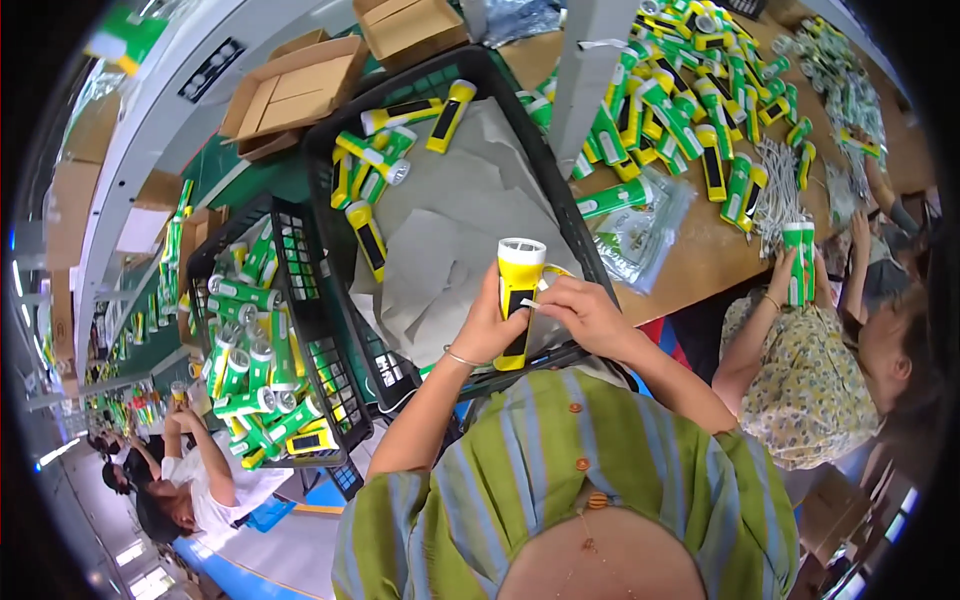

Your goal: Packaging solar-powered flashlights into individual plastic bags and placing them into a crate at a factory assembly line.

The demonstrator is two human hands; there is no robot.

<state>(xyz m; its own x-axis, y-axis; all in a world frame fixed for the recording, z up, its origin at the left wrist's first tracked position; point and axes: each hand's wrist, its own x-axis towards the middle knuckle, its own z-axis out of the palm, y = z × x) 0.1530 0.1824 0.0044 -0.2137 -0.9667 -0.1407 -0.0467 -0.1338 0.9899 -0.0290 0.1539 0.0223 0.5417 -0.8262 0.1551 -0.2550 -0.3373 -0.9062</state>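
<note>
A yellow flashlight (521, 270) with a white head and a dark panel on its side stands upright before my chest. My left hand (487, 318) is wrapped round its body from the left. At its right side, my right hand (577, 312) pinches a small white piece (536, 300) against the flashlight; what that piece is I cannot make out. Behind my hands lies a black crate (571, 215) lined with crumpled grey paper (475, 190). Several yellow and green flashlights (375, 158) rest on the paper at its far left.
Left of it, a second black crate (297, 285) is heaped with green and white flashlights (258, 370). Cardboard boxes (300, 90) stand beyond. A big pile of flashlights (690, 95) covers the brown table (655, 312) at right, near plastic bags (640, 235). A co-worker there holds green flashlights (800, 262).
</note>
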